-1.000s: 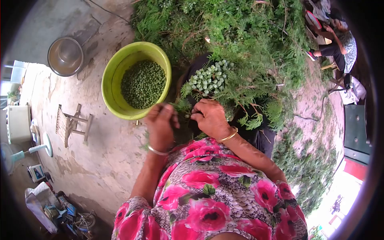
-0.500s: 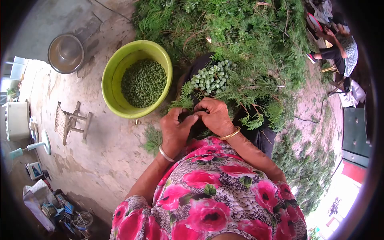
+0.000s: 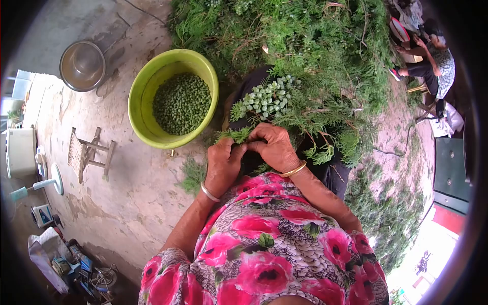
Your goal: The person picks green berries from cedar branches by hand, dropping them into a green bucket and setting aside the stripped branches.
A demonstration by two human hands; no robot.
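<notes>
My left hand point(image 3: 223, 161), with a silver bangle at its wrist, is closed on a green evergreen sprig point(image 3: 238, 134) that sticks out past the fingers. My right hand point(image 3: 274, 147), wearing a gold bangle, has thumb and index finger pinched together against the left fingertips. What lies in that pinch is hidden. Just beyond the hands, over my lap, rests a leafy evergreen branch point(image 3: 325, 109) bearing a thick cluster of pale green seed cones point(image 3: 269, 96). To the left stands a yellow-green plastic tub point(image 3: 136, 114), partly filled with loose green cones point(image 3: 183, 104).
A large heap of cut evergreen branches point(image 3: 305, 35) covers the ground ahead. On the left are a metal basin point(image 3: 68, 76), a small folding stool point(image 3: 89, 152) and a fan point(image 3: 56, 179). Another person point(image 3: 439, 61) sits at the far right.
The sprig in my left hand shows more plainly above the fingers now. My hands have shifted only slightly. The seated person's arms have moved a little.
</notes>
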